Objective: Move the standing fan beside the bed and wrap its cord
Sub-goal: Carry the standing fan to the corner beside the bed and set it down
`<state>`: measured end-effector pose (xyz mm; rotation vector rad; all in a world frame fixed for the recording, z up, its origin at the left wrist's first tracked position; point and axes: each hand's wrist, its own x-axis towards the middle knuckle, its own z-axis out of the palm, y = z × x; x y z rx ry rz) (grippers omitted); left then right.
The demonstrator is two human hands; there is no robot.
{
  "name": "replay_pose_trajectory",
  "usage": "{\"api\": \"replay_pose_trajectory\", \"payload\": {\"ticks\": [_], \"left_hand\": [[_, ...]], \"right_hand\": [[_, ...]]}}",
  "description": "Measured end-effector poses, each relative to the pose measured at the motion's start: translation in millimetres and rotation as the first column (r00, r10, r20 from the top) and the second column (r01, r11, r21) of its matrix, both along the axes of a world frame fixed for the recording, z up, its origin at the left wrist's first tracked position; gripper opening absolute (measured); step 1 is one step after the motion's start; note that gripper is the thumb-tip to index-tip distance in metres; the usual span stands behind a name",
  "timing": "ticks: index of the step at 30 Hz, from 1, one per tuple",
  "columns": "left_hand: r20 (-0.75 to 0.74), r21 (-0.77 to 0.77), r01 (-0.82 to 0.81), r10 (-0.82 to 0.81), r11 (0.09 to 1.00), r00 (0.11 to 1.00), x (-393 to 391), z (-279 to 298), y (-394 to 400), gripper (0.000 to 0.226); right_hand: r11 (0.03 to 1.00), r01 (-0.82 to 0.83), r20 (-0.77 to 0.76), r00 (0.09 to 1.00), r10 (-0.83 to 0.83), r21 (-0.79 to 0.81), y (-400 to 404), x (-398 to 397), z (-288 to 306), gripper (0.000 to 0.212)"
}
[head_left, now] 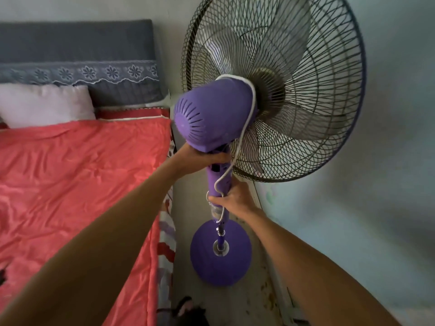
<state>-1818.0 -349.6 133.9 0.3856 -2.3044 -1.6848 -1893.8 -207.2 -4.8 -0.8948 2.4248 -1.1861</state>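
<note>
Right hand (231,198) clenched on the purple fan pole (220,182), pinning the white cord (244,128) there; left hand (202,158) grips the neck under the motor housing (211,116) to steady it. Cord loops over the housing, likely a wrap turn. Standing fan base (207,262) sits on floor right of the bed (77,175), near the wall

Fan motor housing (211,118): matt purple plastic, slotted vents. Guard (306,90): thin dark metal wire, dull finish. Blades (289,50): translucent grey plastic. Cord (247,118): smooth white plastic sheath. Base (207,264): matt purple plastic. Bedspread (82,172): coral cloth, slight sheen, creased. Headboard cover (77,41): grey woven cloth, lace trim.
</note>
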Motion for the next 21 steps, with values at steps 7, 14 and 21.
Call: {"api": "replay_pose_trajectory", "payload": {"ticks": [7,14,21], "left_hand": [[-0.033,-0.02,0.048,-0.049,0.999,0.998,-120.8,-12.4,-135.9,0.043],[0.023,0.032,0.094,-0.095,0.995,0.995,-219.4,-14.4,-246.0,0.035],[0.054,-0.05,0.013,-0.01,0.999,0.999,-304.8,-22.1,-327.1,0.042]], "right_hand": [[0.999,0.032,0.074,0.997,-0.03,-0.026,-131.2,-113.8,-6.5,0.06],[0.995,0.095,0.106,0.99,-0.093,-0.019,-238.8,-207.0,-12.6,0.046],[0.998,0.061,0.109,0.992,-0.058,-0.026,-322.1,-293.9,-19.1,0.048]]}}
